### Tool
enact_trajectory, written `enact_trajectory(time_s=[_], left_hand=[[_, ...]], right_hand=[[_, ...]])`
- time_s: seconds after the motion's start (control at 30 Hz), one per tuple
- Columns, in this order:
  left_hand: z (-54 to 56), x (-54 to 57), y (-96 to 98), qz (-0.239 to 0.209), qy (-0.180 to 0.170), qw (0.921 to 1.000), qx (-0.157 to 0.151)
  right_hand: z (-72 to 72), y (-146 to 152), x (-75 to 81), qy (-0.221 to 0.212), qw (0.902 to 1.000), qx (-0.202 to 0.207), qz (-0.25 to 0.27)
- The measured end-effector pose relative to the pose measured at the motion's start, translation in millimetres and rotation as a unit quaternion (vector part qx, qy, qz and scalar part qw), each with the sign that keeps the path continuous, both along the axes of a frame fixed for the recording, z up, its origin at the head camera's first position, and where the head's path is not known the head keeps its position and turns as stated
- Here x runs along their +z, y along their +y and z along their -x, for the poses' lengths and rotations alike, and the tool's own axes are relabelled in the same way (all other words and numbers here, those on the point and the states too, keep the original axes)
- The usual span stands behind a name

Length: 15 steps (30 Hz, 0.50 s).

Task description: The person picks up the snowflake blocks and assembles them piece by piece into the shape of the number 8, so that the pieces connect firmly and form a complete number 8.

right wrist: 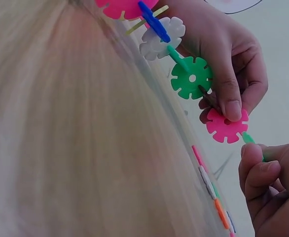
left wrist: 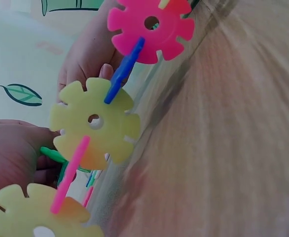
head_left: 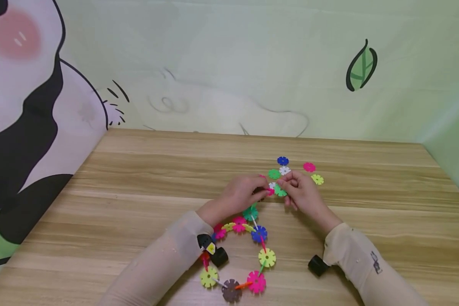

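Toothed plastic discs, slotted into one another, form a chain that closes in a loop on the table, with a grey-brown disc at its near end. My left hand pinches a pink snowflake disc at the chain's far end, thumb on its face. A dark disc, seen edge-on, joins it to a green disc. My right hand pinches another green snowflake disc between thumb and fingers, its edge right at the pink disc's rim. In the left wrist view, yellow discs partly cover the hands.
Beyond the hands lie loose discs: blue, white, green, pink and yellow. The wooden table meets a wall printed with drawings at its back edge. Black cameras sit on both wrists.
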<state>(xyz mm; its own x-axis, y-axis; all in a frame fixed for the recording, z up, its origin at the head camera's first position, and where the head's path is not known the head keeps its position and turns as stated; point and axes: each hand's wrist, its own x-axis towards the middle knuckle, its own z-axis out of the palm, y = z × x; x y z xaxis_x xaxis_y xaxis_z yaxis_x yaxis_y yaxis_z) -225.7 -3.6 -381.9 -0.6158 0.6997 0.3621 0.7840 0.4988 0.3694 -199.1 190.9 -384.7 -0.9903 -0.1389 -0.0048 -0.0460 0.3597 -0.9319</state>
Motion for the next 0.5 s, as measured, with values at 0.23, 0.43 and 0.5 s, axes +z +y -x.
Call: enact_trajectory(time_s=[0.23, 0.43, 0.5], left_hand=[[0.4, 0.4, 0.0, 0.003, -0.001, 1.0, -0.003], [0.3, 0.4, 0.1, 0.002, -0.003, 1.0, -0.003], [0.0, 0.4, 0.4, 0.0, -0.002, 1.0, -0.003]], right_hand=[[-0.6, 1.1, 0.5, -0.006, 0.9999, -0.009, -0.008], [0.5, 2.5, -1.5, -0.007, 1.0, -0.001, -0.001], [0.6, 1.7, -2.0, -0.005, 1.0, 0.006, -0.002]])
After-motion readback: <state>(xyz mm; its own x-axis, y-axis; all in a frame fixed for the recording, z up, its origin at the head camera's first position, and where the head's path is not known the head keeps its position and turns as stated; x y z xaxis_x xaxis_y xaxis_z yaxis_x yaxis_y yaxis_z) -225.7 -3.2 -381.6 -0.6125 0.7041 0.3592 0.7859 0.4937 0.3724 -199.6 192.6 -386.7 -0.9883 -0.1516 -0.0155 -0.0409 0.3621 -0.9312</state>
